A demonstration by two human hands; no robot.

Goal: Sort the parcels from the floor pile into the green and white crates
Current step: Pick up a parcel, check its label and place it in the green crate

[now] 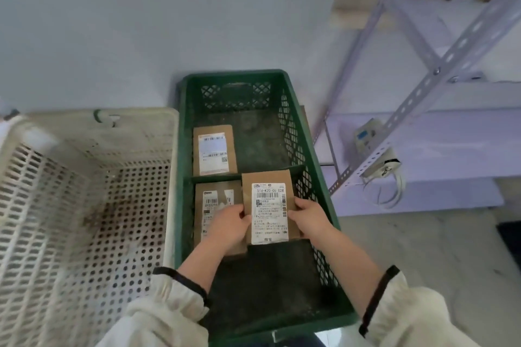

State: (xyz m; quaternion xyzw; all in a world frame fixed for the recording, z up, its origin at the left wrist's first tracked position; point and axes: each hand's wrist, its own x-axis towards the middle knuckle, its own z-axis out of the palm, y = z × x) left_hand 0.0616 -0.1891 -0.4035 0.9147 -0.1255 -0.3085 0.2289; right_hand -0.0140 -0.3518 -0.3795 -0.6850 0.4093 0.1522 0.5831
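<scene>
The white perforated plastic crate (pixel 93 121) fills the view from 7 to 9 o'clock, with nothing visible in the part that shows. Beside it, at centre, stands the dark green lattice-walled plastic crate (pixel 234 74), split by a cross divider (pixel 220 177). One flat brown cardboard mailer (pixel 214 149) lies beyond the divider and another (pixel 210 200) lies in the near compartment at its 9 o'clock side.

The flat brown cardboard parcel with a white shipping label (pixel 270 205) is held over the crate's 3 o'clock side, its far edge overlapping the divider (whether it rests on anything I cannot tell). The left hand (pixel 228 222) grips its left edge, thumb on the label. The right hand (pixel 310 217) pinches the right edge.

It looks thin, light and fairly stiff. The long side edges give the surest hold, since the glossy label may be slippery.
</scene>
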